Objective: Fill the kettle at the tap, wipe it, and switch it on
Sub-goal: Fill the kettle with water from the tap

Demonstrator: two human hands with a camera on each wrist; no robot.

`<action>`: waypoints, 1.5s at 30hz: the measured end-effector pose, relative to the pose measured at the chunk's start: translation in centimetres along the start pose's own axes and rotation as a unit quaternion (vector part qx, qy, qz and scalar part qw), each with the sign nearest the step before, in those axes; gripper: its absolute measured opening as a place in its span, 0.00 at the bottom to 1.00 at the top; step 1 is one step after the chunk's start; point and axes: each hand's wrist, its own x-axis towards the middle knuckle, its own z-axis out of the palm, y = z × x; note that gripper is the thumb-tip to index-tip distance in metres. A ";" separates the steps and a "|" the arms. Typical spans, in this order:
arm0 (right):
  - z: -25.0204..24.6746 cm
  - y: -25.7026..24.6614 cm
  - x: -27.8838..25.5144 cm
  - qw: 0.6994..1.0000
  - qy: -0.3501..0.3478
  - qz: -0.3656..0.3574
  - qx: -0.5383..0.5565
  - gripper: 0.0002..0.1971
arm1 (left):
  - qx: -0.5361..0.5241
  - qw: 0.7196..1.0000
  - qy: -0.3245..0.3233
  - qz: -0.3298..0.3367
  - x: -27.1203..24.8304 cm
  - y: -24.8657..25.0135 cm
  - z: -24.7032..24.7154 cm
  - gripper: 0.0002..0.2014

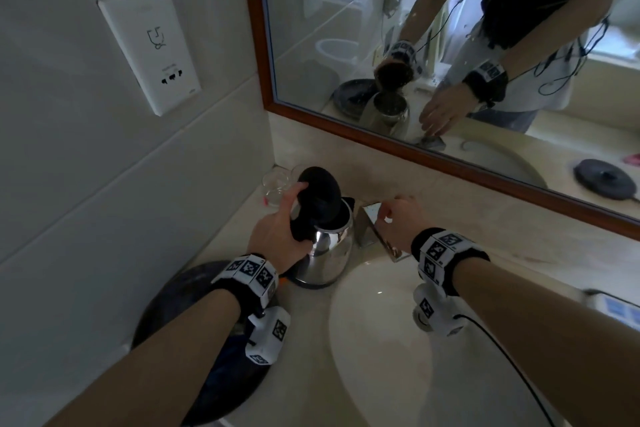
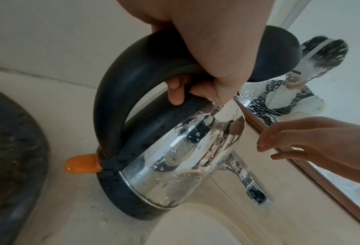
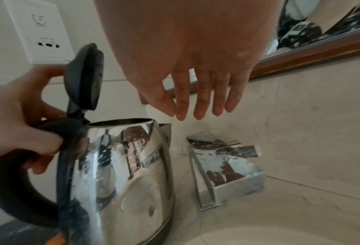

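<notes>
From the head view, the kettle (image 1: 325,246) stands on the desk near its back left corner, just beside the left rim of the sink (image 1: 363,374), with its black lid (image 1: 318,194) tipped up. The left hand (image 1: 277,236) has its grip wrapped round the black handle, thumb up by the lid. The right hand (image 1: 398,222) hovers over the square chrome tap (image 1: 372,229), fingers bent loosely and holding nothing; I cannot tell whether they touch it. A glass (image 1: 277,185) sits behind the kettle and a dark round tray (image 1: 166,315) lies at the desk's left edge.

From the left wrist, the fingers (image 2: 175,92) curl fully round the handle (image 2: 116,92). The steel body is beaded with drops, so it looks slippery; the handle is the sound place to take it. An orange switch (image 2: 82,163) sticks out at the foot of the handle.

From the right wrist, the right hand's fingers (image 3: 200,99) hang straight and spread above the tap, clear of the kettle's open mouth. How much water is inside is hidden; if it is filled it would be heavy and want a firm, level hold. A wall socket (image 3: 42,31) is on the tiles behind.
</notes>
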 end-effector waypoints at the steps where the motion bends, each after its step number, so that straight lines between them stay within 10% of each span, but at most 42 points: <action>1: -0.3 0.6 -0.1 1.000 0.003 0.009 0.005 0.11 | -0.011 1.000 -0.007 0.007 -0.4 0.4 0.1 0.47; 19: 0.0 9.0 0.8 0.994 -0.043 0.090 0.042 0.20 | -0.107 0.993 -0.057 0.006 -8.7 2.5 7.8 0.49; 45: 2.6 9.6 8.0 0.989 -0.128 0.033 -0.070 0.15 | -0.156 0.985 -0.056 -0.055 -5.0 2.4 14.6 0.49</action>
